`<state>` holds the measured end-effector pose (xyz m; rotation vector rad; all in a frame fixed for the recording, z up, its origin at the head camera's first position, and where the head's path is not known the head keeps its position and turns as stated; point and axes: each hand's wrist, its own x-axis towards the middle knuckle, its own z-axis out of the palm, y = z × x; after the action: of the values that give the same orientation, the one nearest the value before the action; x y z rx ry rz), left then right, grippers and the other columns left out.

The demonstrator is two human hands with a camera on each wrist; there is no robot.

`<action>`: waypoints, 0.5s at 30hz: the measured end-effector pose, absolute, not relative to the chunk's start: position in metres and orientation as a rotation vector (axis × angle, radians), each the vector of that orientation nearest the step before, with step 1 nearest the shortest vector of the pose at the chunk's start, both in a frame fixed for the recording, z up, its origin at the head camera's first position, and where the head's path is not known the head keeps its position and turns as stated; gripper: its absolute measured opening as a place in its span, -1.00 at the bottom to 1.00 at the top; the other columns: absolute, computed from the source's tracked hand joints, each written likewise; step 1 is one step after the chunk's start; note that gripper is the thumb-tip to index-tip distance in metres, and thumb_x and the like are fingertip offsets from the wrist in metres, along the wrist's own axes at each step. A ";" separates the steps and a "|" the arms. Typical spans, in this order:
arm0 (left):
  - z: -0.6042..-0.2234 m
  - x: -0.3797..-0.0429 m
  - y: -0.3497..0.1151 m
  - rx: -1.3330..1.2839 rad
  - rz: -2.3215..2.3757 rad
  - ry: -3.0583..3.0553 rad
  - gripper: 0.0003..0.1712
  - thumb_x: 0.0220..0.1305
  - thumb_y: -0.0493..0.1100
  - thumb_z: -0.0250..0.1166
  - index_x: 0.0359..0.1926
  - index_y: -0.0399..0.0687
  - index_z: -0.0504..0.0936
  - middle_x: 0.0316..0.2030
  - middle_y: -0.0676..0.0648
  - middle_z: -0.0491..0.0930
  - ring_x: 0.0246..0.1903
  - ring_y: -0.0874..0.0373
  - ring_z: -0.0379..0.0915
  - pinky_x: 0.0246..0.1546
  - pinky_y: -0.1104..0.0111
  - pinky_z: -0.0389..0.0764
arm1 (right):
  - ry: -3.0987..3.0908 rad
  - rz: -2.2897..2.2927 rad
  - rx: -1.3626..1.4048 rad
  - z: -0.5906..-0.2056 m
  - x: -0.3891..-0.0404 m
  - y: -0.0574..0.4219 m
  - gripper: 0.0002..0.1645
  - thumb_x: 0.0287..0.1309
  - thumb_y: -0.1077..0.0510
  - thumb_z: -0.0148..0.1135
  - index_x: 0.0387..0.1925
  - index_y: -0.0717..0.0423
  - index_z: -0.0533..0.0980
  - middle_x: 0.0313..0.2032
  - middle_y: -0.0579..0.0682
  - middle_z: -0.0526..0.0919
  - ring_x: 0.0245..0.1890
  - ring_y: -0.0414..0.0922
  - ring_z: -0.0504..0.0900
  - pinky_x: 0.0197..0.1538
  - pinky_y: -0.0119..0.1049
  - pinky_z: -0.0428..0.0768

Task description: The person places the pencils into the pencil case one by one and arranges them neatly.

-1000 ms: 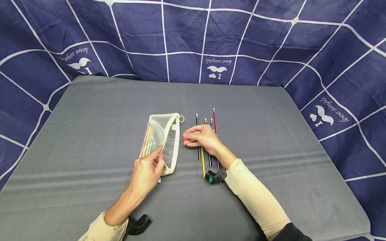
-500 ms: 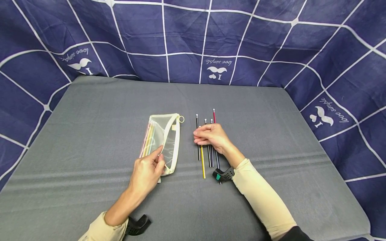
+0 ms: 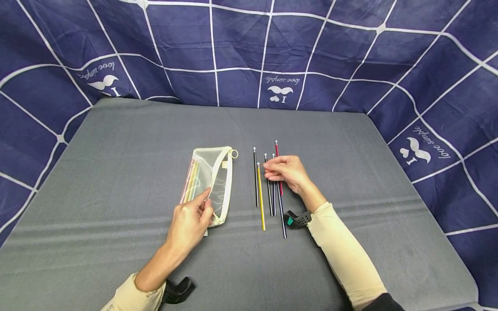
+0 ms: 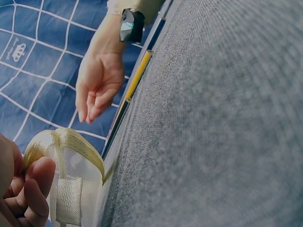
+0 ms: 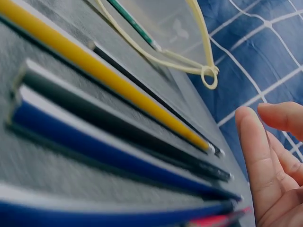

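My left hand pinches the cream edge of a see-through mesh pencil pouch, whose zip side gapes toward the right. Several coloured pencils show through its mesh, a green pencil among them in the right wrist view. Over the loose pencils hovers my right hand, fingers loosely bent with nothing between them. Beneath and left of it lie a yellow pencil, a black pencil and several dark ones. A red pencil is partly covered by that hand.
A grey cloth-covered table spreads under everything. Blue curtain cloth with white grid lines hangs behind and at both sides. Each wrist wears a black band. A ring pull sticks out at the pouch's far corner.
My right hand has moved right, from beside the pouch to over the right-hand pencils, uncovering the yellow one. The left hand and the pouch have stayed in place.
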<state>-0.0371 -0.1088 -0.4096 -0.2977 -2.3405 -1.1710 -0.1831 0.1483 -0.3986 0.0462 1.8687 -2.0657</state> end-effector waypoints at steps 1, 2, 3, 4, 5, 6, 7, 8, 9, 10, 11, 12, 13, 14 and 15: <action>-0.410 -0.037 -0.109 -0.297 -1.172 -2.342 -0.62 0.15 -0.51 0.21 0.02 -0.47 0.63 -0.67 0.06 0.59 -0.76 0.40 0.45 -0.76 0.58 0.42 | 1.878 -2.071 0.051 -0.399 -0.184 0.151 -0.91 0.14 0.47 0.26 -0.28 0.38 0.60 -0.50 0.11 0.71 -0.58 -0.14 0.71 -0.41 -0.35 0.68; -0.410 -0.037 -0.109 -0.296 -1.171 -2.343 -0.62 0.15 -0.51 0.21 0.03 -0.47 0.63 -0.67 0.06 0.59 -0.76 0.40 0.45 -0.76 0.58 0.42 | 1.888 -2.074 0.058 -0.399 -0.186 0.153 -0.91 0.14 0.47 0.26 -0.28 0.38 0.59 -0.50 0.11 0.71 -0.58 -0.14 0.71 -0.41 -0.35 0.68; -0.410 -0.037 -0.109 -0.295 -1.170 -2.345 -0.62 0.15 -0.51 0.21 0.03 -0.47 0.63 -0.67 0.06 0.59 -0.76 0.41 0.45 -0.76 0.58 0.42 | 1.896 -2.080 0.064 -0.400 -0.187 0.156 -0.91 0.14 0.47 0.26 -0.27 0.38 0.59 -0.50 0.11 0.71 -0.58 -0.15 0.71 -0.41 -0.36 0.68; -0.410 -0.037 -0.109 -0.295 -1.170 -2.347 -0.62 0.15 -0.51 0.21 0.03 -0.47 0.63 -0.67 0.06 0.59 -0.76 0.41 0.45 -0.76 0.58 0.42 | 1.903 -2.086 0.071 -0.400 -0.188 0.158 -0.91 0.14 0.47 0.26 -0.27 0.38 0.59 -0.50 0.10 0.71 -0.58 -0.15 0.71 -0.41 -0.36 0.68; -0.410 -0.037 -0.109 -0.293 -1.171 -2.348 -0.62 0.15 -0.51 0.21 0.03 -0.47 0.63 -0.67 0.06 0.59 -0.76 0.41 0.45 -0.76 0.58 0.42 | 1.909 -2.091 0.078 -0.401 -0.190 0.161 -0.91 0.14 0.47 0.26 -0.27 0.38 0.59 -0.51 0.10 0.71 -0.58 -0.15 0.71 -0.41 -0.36 0.68; -0.410 -0.037 -0.109 -0.293 -1.172 -2.349 -0.62 0.15 -0.51 0.21 0.03 -0.48 0.63 -0.66 0.06 0.59 -0.76 0.41 0.45 -0.76 0.58 0.42 | 1.910 -2.099 0.086 -0.401 -0.191 0.163 -0.91 0.14 0.47 0.26 -0.28 0.37 0.59 -0.52 0.09 0.70 -0.59 -0.15 0.71 -0.40 -0.36 0.68; -0.410 -0.037 -0.109 -0.291 -1.172 -2.351 -0.62 0.15 -0.51 0.21 0.03 -0.47 0.63 -0.66 0.06 0.59 -0.76 0.41 0.45 -0.76 0.58 0.42 | 1.913 -2.103 0.097 -0.402 -0.192 0.165 -0.91 0.14 0.47 0.26 -0.29 0.36 0.58 -0.53 0.08 0.70 -0.59 -0.15 0.71 -0.40 -0.36 0.68; -0.410 -0.037 -0.109 -0.291 -1.172 -2.351 -0.62 0.15 -0.51 0.21 0.03 -0.48 0.63 -0.66 0.06 0.59 -0.76 0.41 0.45 -0.76 0.58 0.42 | 1.913 -2.105 0.107 -0.402 -0.193 0.168 -0.92 0.14 0.47 0.27 -0.30 0.35 0.58 -0.54 0.07 0.70 -0.59 -0.16 0.71 -0.40 -0.36 0.68; -0.410 -0.037 -0.109 -0.289 -1.173 -2.352 -0.62 0.15 -0.51 0.21 0.03 -0.47 0.63 -0.66 0.05 0.59 -0.76 0.41 0.45 -0.77 0.58 0.42 | 1.910 -2.109 0.119 -0.402 -0.194 0.170 -0.92 0.14 0.47 0.27 -0.31 0.33 0.59 -0.54 0.07 0.69 -0.59 -0.16 0.71 -0.40 -0.36 0.68; -0.410 -0.037 -0.109 -0.288 -1.172 -2.352 -0.62 0.15 -0.50 0.21 0.03 -0.47 0.63 -0.66 0.05 0.60 -0.76 0.41 0.45 -0.77 0.58 0.42 | 1.909 -2.110 0.133 -0.402 -0.195 0.172 -0.92 0.14 0.47 0.27 -0.33 0.32 0.59 -0.55 0.07 0.69 -0.59 -0.16 0.71 -0.40 -0.37 0.68; -0.410 -0.037 -0.109 -0.289 -1.173 -2.353 -0.62 0.15 -0.50 0.21 0.03 -0.47 0.63 -0.66 0.05 0.60 -0.76 0.41 0.45 -0.77 0.58 0.42 | 1.909 -2.110 0.146 -0.402 -0.196 0.174 -0.92 0.14 0.47 0.27 -0.35 0.30 0.59 -0.55 0.07 0.69 -0.59 -0.16 0.71 -0.40 -0.37 0.67; -0.410 -0.037 -0.109 -0.289 -1.173 -2.353 -0.62 0.15 -0.50 0.21 0.03 -0.47 0.63 -0.66 0.05 0.60 -0.76 0.41 0.45 -0.77 0.58 0.42 | 1.907 -2.110 0.159 -0.402 -0.197 0.175 -0.91 0.14 0.48 0.27 -0.36 0.29 0.59 -0.55 0.07 0.69 -0.59 -0.15 0.71 -0.40 -0.37 0.67; -0.410 -0.037 -0.109 -0.288 -1.173 -2.354 -0.62 0.15 -0.50 0.21 0.03 -0.47 0.63 -0.66 0.05 0.60 -0.76 0.41 0.45 -0.77 0.58 0.41 | 1.907 -2.105 0.171 -0.402 -0.197 0.177 -0.90 0.14 0.48 0.27 -0.37 0.28 0.60 -0.55 0.07 0.69 -0.58 -0.15 0.71 -0.39 -0.37 0.67; -0.410 -0.037 -0.109 -0.288 -1.175 -2.354 -0.62 0.15 -0.50 0.21 0.04 -0.47 0.63 -0.67 0.05 0.60 -0.76 0.41 0.45 -0.77 0.58 0.41 | 1.908 -2.101 0.180 -0.402 -0.198 0.178 -0.90 0.14 0.48 0.27 -0.38 0.28 0.59 -0.54 0.07 0.70 -0.58 -0.15 0.71 -0.39 -0.37 0.67; -0.410 -0.037 -0.109 -0.289 -1.176 -2.354 -0.61 0.15 -0.50 0.21 0.04 -0.47 0.63 -0.67 0.05 0.60 -0.76 0.41 0.45 -0.77 0.58 0.41 | 1.912 -2.096 0.188 -0.402 -0.199 0.180 -0.90 0.14 0.48 0.26 -0.38 0.28 0.59 -0.54 0.07 0.70 -0.58 -0.15 0.71 -0.39 -0.37 0.67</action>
<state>-0.0368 -0.1089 -0.4097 -0.2888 -2.3544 -1.1755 -0.1986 0.1796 -0.4020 0.1882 1.9115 -2.0962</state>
